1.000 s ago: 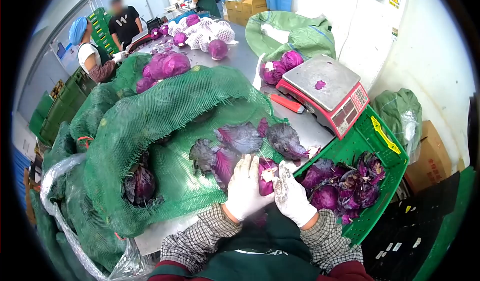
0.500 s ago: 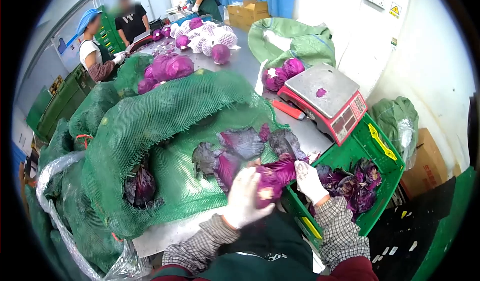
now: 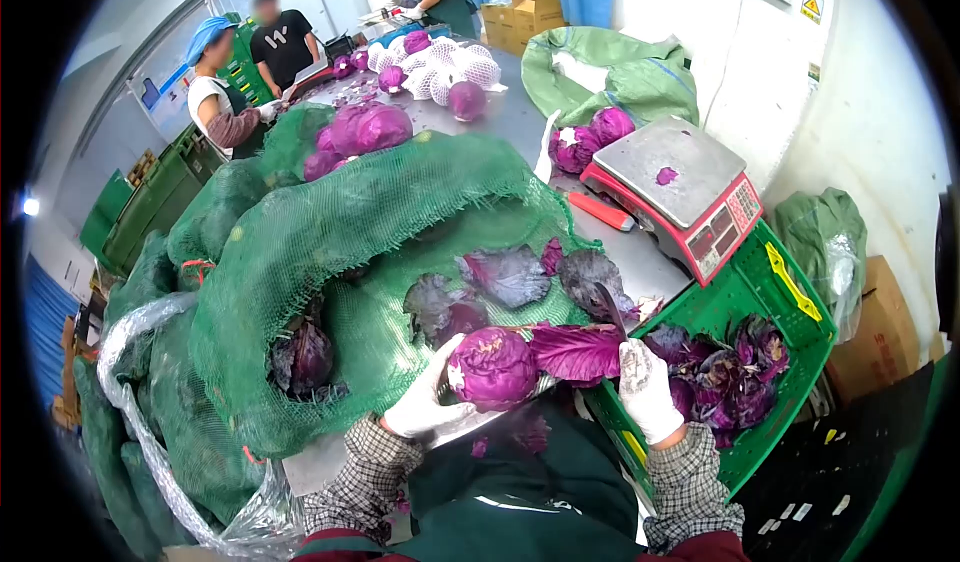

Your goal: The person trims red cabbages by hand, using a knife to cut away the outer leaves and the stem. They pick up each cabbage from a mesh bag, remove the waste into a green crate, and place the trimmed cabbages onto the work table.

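Observation:
My gloved left hand (image 3: 428, 402) is wrapped around the left side of a red cabbage (image 3: 493, 369), fingers and palm against it. A loose outer cabbage leaf (image 3: 575, 353) stretches from the cabbage's right side to my gloved right hand (image 3: 650, 387), which pinches its far end. A dark narrow shape (image 3: 608, 307) sticks up beside those fingers; I cannot tell what it is. Behind the cabbage, dark trimmed leaves (image 3: 507, 275) lie on a green mesh sack (image 3: 370, 347). Another cabbage (image 3: 302, 354) shows in the sack's mouth at left.
A green crate (image 3: 795, 362) holding discarded leaves (image 3: 735, 372) stands at right, below a red scale (image 3: 690, 187) with a leaf scrap. An orange-handled tool (image 3: 600, 211) lies beside the scale. More cabbages (image 3: 370, 129) and white foam nets (image 3: 440, 70) sit farther back. Several people stand beyond.
My left hand has turned the cabbage and shifted left with it. My right hand has moved apart from it, drawing the leaf out straight to the right. The camera view has swung slightly.

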`<state>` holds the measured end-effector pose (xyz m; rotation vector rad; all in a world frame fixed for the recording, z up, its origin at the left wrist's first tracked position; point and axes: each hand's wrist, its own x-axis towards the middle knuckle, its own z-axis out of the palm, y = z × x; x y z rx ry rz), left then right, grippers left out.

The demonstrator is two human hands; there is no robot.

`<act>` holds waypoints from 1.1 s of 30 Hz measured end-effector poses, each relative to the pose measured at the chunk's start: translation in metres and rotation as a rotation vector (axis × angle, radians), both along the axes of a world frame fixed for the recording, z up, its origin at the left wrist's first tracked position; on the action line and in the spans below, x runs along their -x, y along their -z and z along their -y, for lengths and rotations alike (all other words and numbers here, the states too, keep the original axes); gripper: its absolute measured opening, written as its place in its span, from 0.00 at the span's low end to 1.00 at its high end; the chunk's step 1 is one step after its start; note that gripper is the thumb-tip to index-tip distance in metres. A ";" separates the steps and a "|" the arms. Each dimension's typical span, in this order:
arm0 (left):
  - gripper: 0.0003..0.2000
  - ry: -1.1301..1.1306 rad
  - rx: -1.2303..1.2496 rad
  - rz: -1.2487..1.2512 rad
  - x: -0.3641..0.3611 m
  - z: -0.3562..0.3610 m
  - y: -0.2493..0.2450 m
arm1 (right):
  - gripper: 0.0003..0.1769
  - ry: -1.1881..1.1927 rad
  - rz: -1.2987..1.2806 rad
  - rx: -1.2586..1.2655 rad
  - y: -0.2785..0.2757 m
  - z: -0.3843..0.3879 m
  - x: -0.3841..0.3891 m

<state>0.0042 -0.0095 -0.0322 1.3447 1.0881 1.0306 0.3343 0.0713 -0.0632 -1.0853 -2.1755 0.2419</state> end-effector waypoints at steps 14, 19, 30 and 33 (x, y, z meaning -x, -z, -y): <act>0.44 -0.236 0.249 0.734 -0.018 0.007 0.001 | 0.09 0.004 -0.176 -0.126 -0.024 0.011 0.011; 0.50 -0.344 0.260 0.974 -0.021 0.009 0.011 | 0.15 0.273 -0.765 0.646 -0.047 0.016 -0.028; 0.41 -0.265 0.210 0.853 -0.039 -0.031 0.011 | 0.20 0.046 -0.315 0.248 -0.077 0.022 -0.028; 0.39 -0.186 0.167 0.794 -0.062 -0.027 -0.028 | 0.23 -0.326 -0.455 0.068 -0.089 0.014 0.046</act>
